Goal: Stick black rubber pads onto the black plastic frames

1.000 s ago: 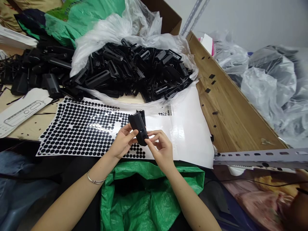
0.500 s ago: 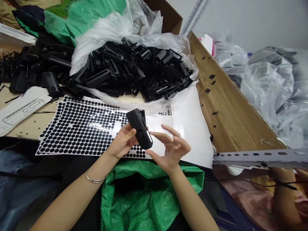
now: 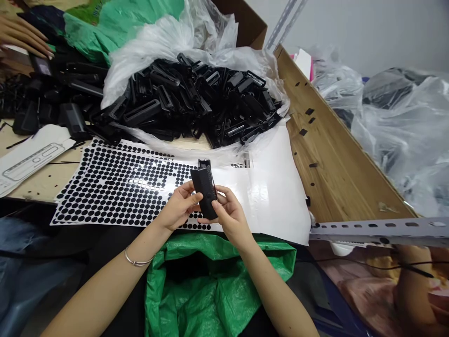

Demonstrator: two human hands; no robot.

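Observation:
A black textured plastic casing (image 3: pixel 204 191) is held upright above the sticker sheets, its far end showing a second, separate-looking edge. My left hand (image 3: pixel 180 206) grips its left side, thumb on the face. On the other side, my right hand (image 3: pixel 229 216) is closed round the lower right part with the thumb pressed on the front. Fingers behind the casing are partly hidden. Beneath lie white sheets of round black stickers (image 3: pixel 119 187). Below my wrists hangs an open green woven sack (image 3: pixel 224 299).
Behind, a heap of black casings (image 3: pixel 196 98) lies in clear plastic film (image 3: pixel 140 51). More black parts (image 3: pixel 72 117) and a cardboard cutout (image 3: pixel 35 157) are left. A wooden board (image 3: pixel 326 164) and metal rail (image 3: pixel 372 228) border the right. Another person's hand (image 3: pixel 23 35) is at upper left.
My right hand has closed from spread fingers onto the casing. The casing has turned more upright and shifted slightly right. Another person's hand has appeared at upper left.

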